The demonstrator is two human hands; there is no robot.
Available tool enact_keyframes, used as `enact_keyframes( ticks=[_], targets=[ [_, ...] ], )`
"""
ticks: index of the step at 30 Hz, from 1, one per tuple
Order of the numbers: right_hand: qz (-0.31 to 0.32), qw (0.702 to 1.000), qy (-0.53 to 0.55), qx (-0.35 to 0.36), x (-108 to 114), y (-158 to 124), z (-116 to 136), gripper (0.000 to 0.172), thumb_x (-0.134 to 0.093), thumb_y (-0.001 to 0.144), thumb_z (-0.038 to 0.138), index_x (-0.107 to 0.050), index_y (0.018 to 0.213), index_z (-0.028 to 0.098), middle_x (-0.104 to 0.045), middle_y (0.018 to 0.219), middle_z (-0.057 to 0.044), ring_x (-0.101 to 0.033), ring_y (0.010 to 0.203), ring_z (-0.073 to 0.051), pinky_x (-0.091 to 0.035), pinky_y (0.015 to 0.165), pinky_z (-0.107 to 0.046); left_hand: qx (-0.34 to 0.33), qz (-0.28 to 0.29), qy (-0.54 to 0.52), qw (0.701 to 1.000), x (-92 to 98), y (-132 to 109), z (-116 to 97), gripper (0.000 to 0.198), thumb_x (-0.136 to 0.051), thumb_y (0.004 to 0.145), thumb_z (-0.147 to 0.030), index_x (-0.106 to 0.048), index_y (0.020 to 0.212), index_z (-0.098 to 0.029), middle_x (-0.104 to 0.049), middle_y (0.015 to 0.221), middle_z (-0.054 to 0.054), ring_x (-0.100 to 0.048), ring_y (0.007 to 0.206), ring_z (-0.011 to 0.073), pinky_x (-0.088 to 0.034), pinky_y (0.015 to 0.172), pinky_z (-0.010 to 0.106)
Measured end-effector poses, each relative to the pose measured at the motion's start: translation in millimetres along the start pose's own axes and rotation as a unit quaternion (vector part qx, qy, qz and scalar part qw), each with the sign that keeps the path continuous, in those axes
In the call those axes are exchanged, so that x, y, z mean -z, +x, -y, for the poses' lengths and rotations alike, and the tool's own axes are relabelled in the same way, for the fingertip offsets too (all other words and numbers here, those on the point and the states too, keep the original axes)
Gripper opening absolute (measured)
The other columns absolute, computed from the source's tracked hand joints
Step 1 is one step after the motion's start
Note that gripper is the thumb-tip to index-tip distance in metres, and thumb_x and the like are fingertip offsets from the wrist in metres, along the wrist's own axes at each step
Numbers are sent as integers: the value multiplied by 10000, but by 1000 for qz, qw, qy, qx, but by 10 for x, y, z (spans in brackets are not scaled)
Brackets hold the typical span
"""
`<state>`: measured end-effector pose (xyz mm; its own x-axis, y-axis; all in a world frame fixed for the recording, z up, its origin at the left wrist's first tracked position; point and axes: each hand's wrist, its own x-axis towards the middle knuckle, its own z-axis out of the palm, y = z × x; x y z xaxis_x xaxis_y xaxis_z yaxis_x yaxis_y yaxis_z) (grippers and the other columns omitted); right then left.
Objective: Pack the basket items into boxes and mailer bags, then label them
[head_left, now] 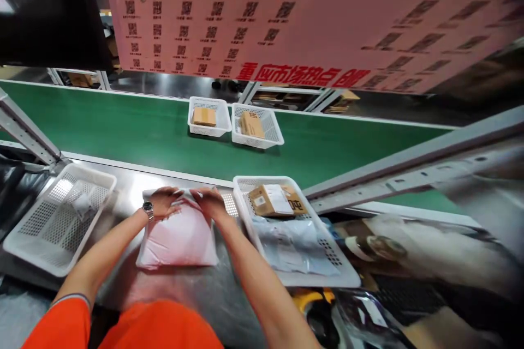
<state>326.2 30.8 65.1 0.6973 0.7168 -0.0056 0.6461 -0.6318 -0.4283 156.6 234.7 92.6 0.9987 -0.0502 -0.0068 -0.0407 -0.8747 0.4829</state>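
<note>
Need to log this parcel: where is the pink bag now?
The pink bag lies centre-left in the head view on the steel table, left hand and right hand on its far edge, between the left basket and the right basket.

Steel bench (184, 290), pink poly bag (180, 242) at ctr, L basket (45, 223) near edge, R basket (323, 281) w/ boxes (272, 200)

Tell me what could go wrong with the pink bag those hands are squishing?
The pink bag looks puffy, so its top edge, where the left hand and right hand press, might wrinkle or not close flat. The white basket sits right beside it, so the right arm could bump it.
</note>
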Motion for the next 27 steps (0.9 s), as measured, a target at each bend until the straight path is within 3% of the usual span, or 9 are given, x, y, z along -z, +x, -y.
enact_keyframes(
  ticks=[4,8,12,14,17,19,21,24,27],
  targets=[
    [21,999,-5,-32,-283,-627,-268,448,-486,1195,436,-867,1310,230,-857,1400,-192,-746,1411,-412,-371,1355,-742,-36,72,-20,997,-557,34,-137,520,-556,1160,-324,-674,1655,-217,-682,1692,148,-651,1567,372,-516,1340,517],
    [29,998,35,38,-605,-1271,-525,465,-482,1183,362,-772,1540,286,-713,1680,-146,-592,1631,-363,-387,1387,-722,-84,103,24,991,-965,-67,-289,540,-514,1145,-198,-660,1663,-246,-582,1799,125,-453,1745,321,-434,1420,579],
    [3,989,67,136,-835,-1639,-713,500,-503,1186,438,-704,1637,357,-580,1814,-109,-445,1744,-380,-382,1389,-769,-78,164,89,979,-937,-165,-374,606,-470,1133,-147,-602,1722,-212,-503,1860,109,-333,1805,322,-336,1471,591],
    [-3,987,71,142,-895,-1704,-752,530,-527,1179,478,-651,1686,385,-528,1853,-89,-402,1769,-387,-376,1390,-781,-64,177,100,977,-903,-250,-452,626,-529,1177,-369,-533,1778,-196,-426,1901,128,-295,1814,385,-293,1475,640],
    [2,986,86,143,-903,-1680,-738,591,-558,1162,528,-596,1734,386,-505,1867,-92,-371,1784,-394,-360,1401,-775,-34,168,111,979,-946,-437,-622,1223,-692,965,-899,-360,1867,-142,-269,1942,222,-203,1810,533,-205,1458,749],
    [7,984,103,144,-877,-1627,-701,597,-538,1163,551,-607,1729,373,-524,1855,-99,-361,1787,-398,-348,1406,-776,-13,159,125,979,-1012,-556,-742,1528,-736,782,-1046,-252,1898,-121,-165,1956,258,-119,1809,584,-141,1452,778],
    [-1,980,128,150,-852,-1618,-680,587,-495,1171,561,-633,1706,363,-558,1833,-104,-388,1775,-381,-353,1407,-761,12,155,137,978,-1069,-641,-843,1607,-740,737,-1068,-190,1910,-117,-103,1966,260,-62,1813,592,-100,1449,785],
    [-80,974,178,118,-810,-1860,-787,576,-455,1176,568,-670,1658,339,-628,1767,-123,-488,1714,-336,-421,1392,-693,43,170,147,973,-1102,-695,-932,1568,-746,775,-1024,-162,1914,-117,-65,1977,241,4,1817,586,-71,1450,787],
    [-245,949,199,-21,-661,-2448,-1076,631,-416,1170,643,-704,1587,268,-682,1656,-176,-608,1587,-358,-514,1321,-672,43,186,152,970,-1076,-681,-939,1523,-746,812,-987,-150,1916,-125,-34,1981,229,44,1813,591,-57,1447,794]
  ],
)
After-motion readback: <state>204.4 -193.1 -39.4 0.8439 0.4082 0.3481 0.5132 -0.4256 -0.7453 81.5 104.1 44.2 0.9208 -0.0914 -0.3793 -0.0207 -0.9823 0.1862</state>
